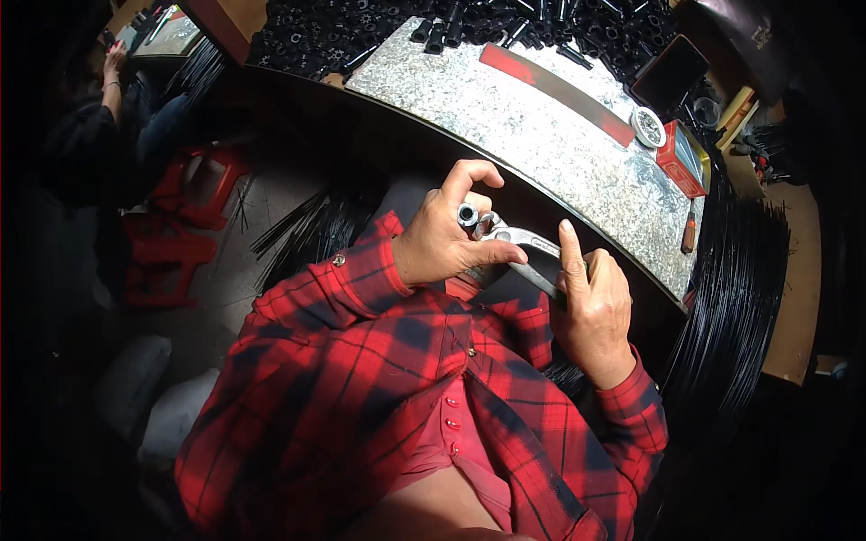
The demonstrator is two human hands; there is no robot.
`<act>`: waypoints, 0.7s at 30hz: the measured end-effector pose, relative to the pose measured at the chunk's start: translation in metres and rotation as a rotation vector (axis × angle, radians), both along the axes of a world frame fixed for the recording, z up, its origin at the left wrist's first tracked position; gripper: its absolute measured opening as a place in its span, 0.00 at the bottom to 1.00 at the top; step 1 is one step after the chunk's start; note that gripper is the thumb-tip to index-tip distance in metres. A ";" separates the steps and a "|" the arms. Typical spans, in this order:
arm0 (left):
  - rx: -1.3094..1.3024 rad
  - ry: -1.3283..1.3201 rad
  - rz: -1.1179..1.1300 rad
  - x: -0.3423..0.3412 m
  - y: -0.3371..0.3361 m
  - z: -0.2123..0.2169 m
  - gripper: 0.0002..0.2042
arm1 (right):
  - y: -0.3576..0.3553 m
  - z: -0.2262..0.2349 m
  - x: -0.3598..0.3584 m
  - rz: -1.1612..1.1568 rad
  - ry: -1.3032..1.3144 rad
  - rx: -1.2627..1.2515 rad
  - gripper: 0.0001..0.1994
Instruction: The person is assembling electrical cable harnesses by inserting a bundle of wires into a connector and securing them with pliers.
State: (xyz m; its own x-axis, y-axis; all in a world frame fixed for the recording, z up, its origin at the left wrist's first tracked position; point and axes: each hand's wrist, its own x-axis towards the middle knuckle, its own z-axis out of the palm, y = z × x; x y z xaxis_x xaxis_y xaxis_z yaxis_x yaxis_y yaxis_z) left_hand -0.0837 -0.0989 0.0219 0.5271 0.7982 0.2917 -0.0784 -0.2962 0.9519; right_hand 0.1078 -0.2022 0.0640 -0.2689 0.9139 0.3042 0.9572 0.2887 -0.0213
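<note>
In front of my chest, my left hand (435, 236) grips a short dark tubular part (466, 215) with a bright ringed end. Its index finger arches above that part, and its thumb lies along a silver plier-like tool (516, 235). The tool has a curved upper arm and a straighter grey lower arm; its head meets the tubular part. My right hand (595, 311) is closed round the far end of the lower arm, with the index finger raised against the end of the curved arm. The right hand's other fingers are partly hidden.
Beyond my hands lies a speckled metal worktop (541, 135). It bears a red-and-brown strip (559, 95), a round dial gauge (648, 127), a red box (681, 160), a phone-like slab (670, 72) and heaped black parts (307, 41). Black rods (731, 307) hang at right; a co-worker's hand (115, 61) shows far left.
</note>
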 end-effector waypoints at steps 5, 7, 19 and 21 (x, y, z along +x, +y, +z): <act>0.027 0.001 -0.001 0.002 -0.001 0.001 0.33 | -0.001 0.000 0.004 0.003 -0.094 0.063 0.34; 0.018 -0.024 -0.004 0.004 -0.001 -0.001 0.33 | 0.000 0.003 0.005 0.005 -0.128 0.077 0.33; -0.039 -0.003 -0.080 0.000 0.003 -0.001 0.38 | 0.000 0.012 0.004 0.020 0.033 -0.105 0.34; -0.066 -0.022 -0.091 0.001 0.004 -0.002 0.39 | 0.002 0.012 0.002 0.014 -0.008 -0.048 0.34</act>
